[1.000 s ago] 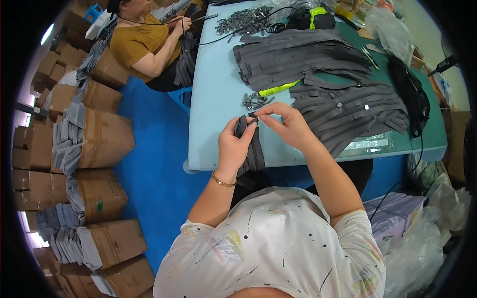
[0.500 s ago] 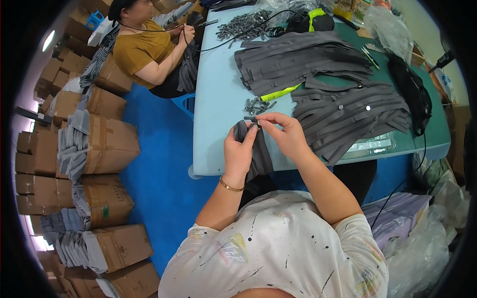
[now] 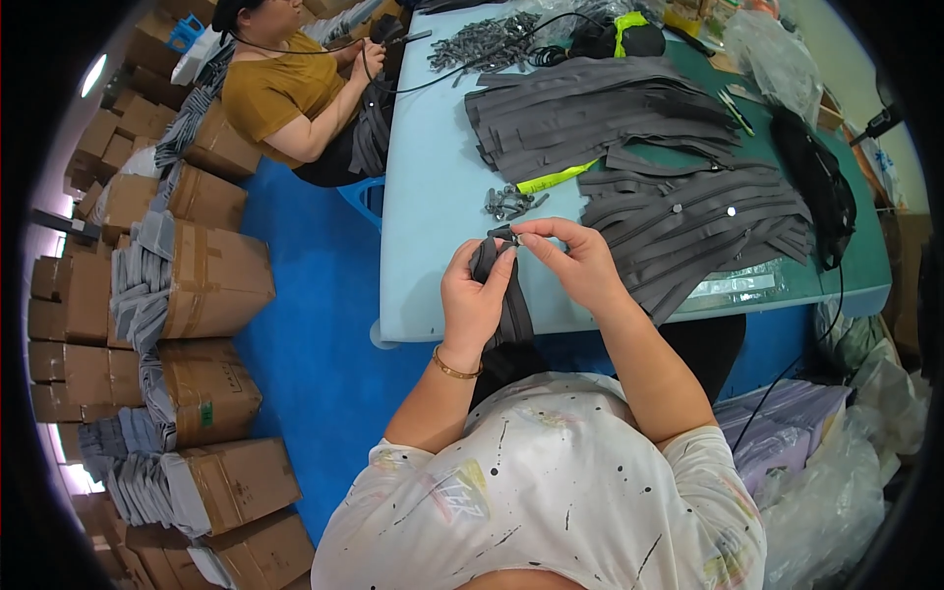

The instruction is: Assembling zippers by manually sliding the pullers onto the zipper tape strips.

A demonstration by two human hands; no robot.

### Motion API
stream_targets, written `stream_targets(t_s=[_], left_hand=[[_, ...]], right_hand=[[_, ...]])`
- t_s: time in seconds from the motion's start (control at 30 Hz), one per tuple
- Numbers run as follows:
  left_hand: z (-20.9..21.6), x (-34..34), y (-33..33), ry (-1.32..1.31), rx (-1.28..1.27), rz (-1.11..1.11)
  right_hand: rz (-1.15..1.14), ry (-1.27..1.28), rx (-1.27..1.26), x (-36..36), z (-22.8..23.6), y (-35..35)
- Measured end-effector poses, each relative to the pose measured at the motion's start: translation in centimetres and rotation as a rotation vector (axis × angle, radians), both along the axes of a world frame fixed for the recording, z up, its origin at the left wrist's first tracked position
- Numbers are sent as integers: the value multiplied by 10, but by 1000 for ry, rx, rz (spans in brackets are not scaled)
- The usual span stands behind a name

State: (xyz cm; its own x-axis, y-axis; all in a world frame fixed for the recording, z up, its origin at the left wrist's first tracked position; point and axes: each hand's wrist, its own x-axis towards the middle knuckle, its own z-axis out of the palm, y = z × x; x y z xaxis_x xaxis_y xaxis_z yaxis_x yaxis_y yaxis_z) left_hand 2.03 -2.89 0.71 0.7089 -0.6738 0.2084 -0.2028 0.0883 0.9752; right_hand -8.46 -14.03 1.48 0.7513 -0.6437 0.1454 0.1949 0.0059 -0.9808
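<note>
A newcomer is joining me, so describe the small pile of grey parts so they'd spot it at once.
On the table, look just beyond the left hand and right hand. The small pile lies there, by the left end of a lime strip. It is far smaller than the similar grey heap farther up the table.

shirt print (image 3: 465, 495), grn box label (image 3: 206, 414), both illeg.

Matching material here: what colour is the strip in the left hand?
Dark grey: the strip in the left hand, best seen in the head view.

Cartons (image 3: 231, 270) stand left of the table (image 3: 428, 187) bearing zipper strips (image 3: 600, 113).
</note>
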Motion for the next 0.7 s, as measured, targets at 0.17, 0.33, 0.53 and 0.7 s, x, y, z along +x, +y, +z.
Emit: stream_targets(t_s=[0.17, 0.33, 0.53, 0.7], left_hand=[[-1, 0, 0, -16, -10, -22], [6, -4, 0, -139, -17, -5], [12, -9, 2, -440, -55, 81], [25, -17, 7, -534, -32, 95]], right_hand=[[-13, 62, -93, -3, 5, 0], [39, 82, -151, -6, 12, -6], [-2, -13, -214, -6, 0, -3], [1, -131, -96, -6, -9, 1]])
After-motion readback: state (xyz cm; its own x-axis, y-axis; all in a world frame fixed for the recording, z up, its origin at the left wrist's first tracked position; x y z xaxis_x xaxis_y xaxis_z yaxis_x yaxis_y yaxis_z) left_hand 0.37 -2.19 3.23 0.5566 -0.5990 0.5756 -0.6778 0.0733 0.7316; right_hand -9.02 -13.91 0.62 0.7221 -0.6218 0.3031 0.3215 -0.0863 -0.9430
